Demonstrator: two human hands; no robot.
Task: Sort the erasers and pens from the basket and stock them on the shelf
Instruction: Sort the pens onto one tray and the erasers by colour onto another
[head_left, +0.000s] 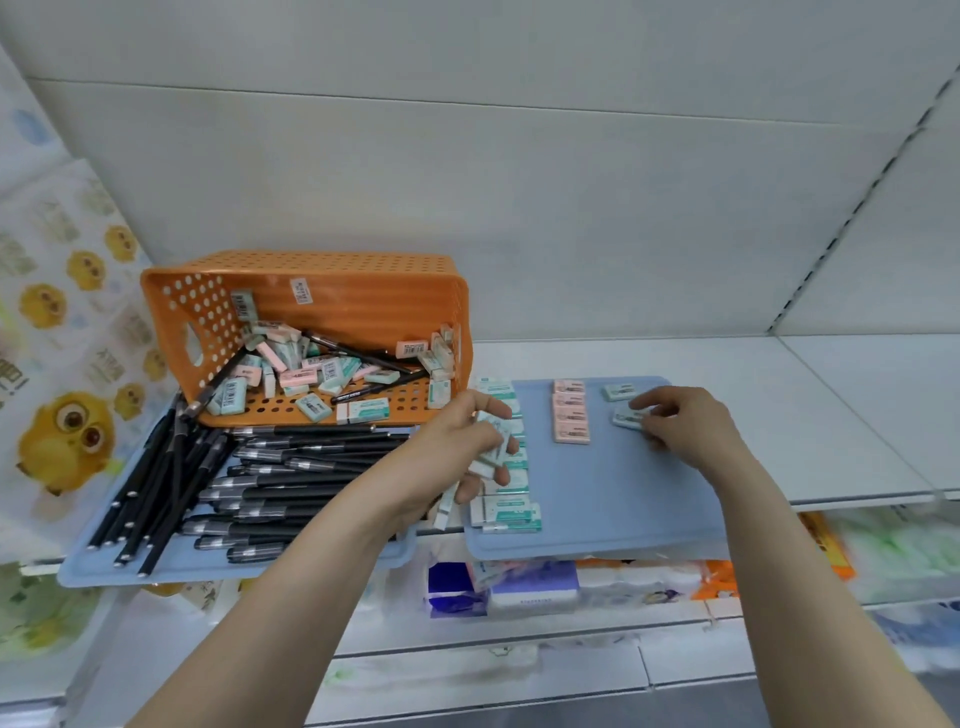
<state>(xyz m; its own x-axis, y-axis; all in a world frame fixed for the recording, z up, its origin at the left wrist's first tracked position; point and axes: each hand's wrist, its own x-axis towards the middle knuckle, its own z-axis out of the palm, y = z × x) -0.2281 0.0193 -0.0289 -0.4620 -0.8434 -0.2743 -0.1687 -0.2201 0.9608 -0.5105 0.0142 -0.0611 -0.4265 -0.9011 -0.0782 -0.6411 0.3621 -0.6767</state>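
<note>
Forearms first, both reaching in from the bottom edge: left hand (462, 441) curled round a small stack of white-green erasers (491, 441), right hand (680, 421) with fingertips closed on one mint eraser (626, 417) that lies flat on the right tray (623, 493). White shelf (831, 395) carries both blue trays. Left tray (104, 566) holds the pen pile (291, 473), black, roughly parallel, some fanned off at the left. Orange basket (322, 280) sits tipped on its side at the back of that tray, mouth towards me, with loose erasers and a few pens left inside, so sorting looks about half done. On the right tray: a white-green column (506, 512) along the left edge, a pink column (570, 415) in the middle, and a second mint eraser (620, 392) just behind the one I am placing. Step in hand, as I judge it: start the mint column. To do it well I square the pinched eraser to the one behind it, edges parallel, label up, touching or just beside, then let go straight up so it does not skew. The left-hand stack needs a firm hold; one eraser at the bottom looks loose and could drop off the tray's front edge.
</note>
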